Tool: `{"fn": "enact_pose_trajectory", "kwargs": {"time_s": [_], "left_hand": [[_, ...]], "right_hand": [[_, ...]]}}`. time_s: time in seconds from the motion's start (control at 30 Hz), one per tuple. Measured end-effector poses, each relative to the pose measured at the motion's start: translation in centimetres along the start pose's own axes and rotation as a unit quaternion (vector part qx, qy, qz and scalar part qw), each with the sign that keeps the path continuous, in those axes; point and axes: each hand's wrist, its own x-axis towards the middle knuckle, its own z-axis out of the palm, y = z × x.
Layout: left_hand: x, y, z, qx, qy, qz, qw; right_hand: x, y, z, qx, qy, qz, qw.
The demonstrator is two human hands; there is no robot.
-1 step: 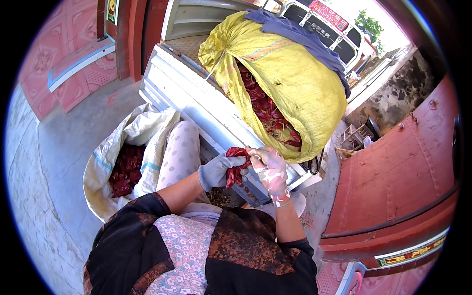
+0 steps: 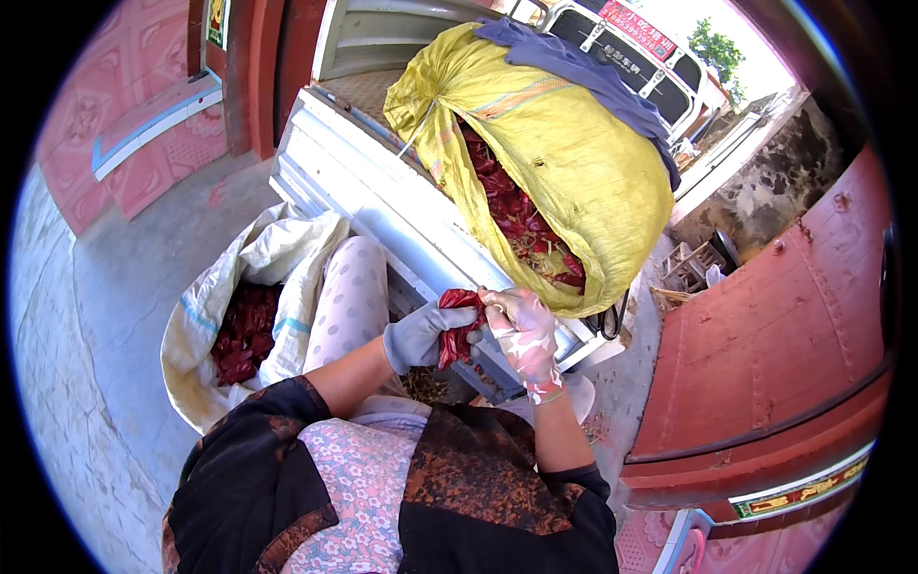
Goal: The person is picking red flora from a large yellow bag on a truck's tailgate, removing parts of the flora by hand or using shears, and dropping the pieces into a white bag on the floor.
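Note:
My left hand (image 2: pixel 415 339), in a grey glove, is closed round a small bunch of dried red chili peppers (image 2: pixel 459 335). At the upper end of the bunch, the fingers of my right hand (image 2: pixel 521 330), in a thin pink-and-white glove, are pinched together against the peppers. Whatever lies between those fingertips is too small to make out. Just beyond my hands, a big yellow woven sack (image 2: pixel 593 182) rests on the truck bed. Its side gapes and shows many more red peppers (image 2: pixel 512 206). To my left, an open white sack (image 2: pixel 186 349) holds dark red peppers (image 2: pixel 247 330).
The white side panel (image 2: pixel 373 172) of the truck bed runs between me and the yellow sack, with a blue-grey cloth (image 2: pixel 583 62) over the sack's far side. A red metal door (image 2: pixel 755 335) stands at right. My dotted trouser leg (image 2: pixel 349 301) is beside the white sack.

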Motion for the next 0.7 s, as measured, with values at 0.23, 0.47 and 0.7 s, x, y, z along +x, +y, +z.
{"fn": "enact_pose_trajectory", "kwargs": {"time_s": [0.23,0.47,0.7], "left_hand": [[0.0,1.0,1.4,0.134,0.036,-0.007,0.990],[-0.4,1.1,2.5,0.115,0.067,0.007,0.991],[0.2,0.6,1.5,0.155,0.051,0.002,0.987]], "right_hand": [[-1.7,0.8,2.4,0.278,0.083,0.216,0.932],[-2.9,1.8,2.5,0.542,0.081,0.355,0.757],[-2.5,1.7,2.3,0.610,0.084,0.419,0.667]]}}
